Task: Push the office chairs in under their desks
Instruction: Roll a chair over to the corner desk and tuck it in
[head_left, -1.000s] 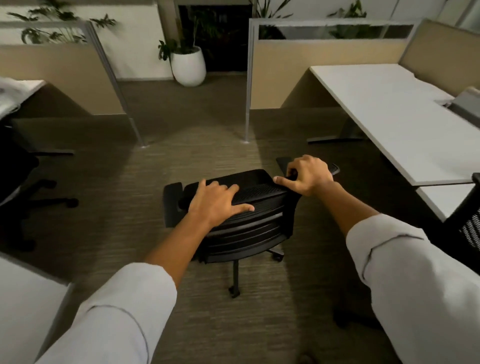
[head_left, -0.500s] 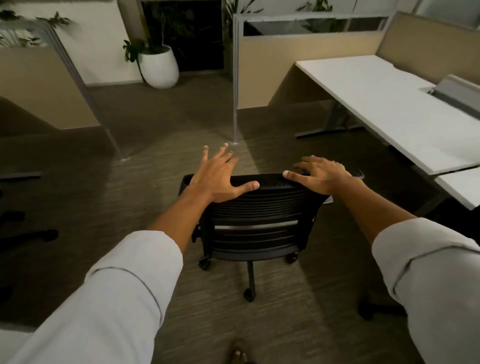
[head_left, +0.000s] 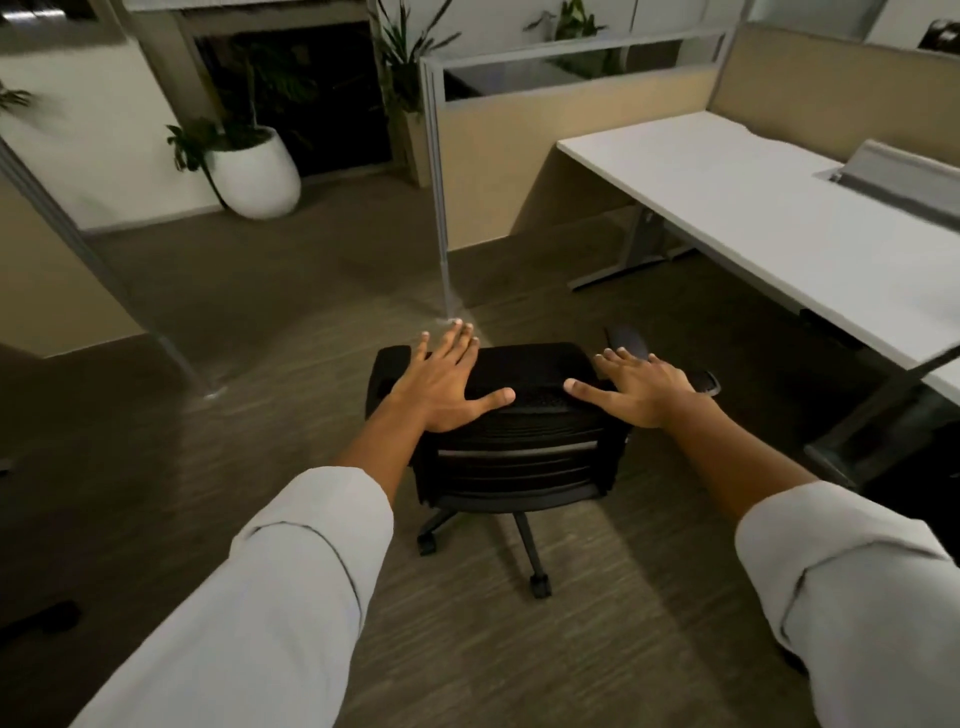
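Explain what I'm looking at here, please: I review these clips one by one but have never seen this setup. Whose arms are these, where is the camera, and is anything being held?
No machine is involved: these are a person's two bare arms in rolled-up pale sleeves. The single camera sits on the person's head and looks forward and down, so the wide lens bends the room's edges.

The left hand and right hand lie flat, fingers spread, on the top of the backrest of a black office chair. Neither hand is closed around it; they seem to press or push rather than grip. The chair stands on carpet, out in the open, not under any desk.

To the right is a white desk, with a grey raised flap near its far edge. Beige partition panels and a white plant pot stand behind.
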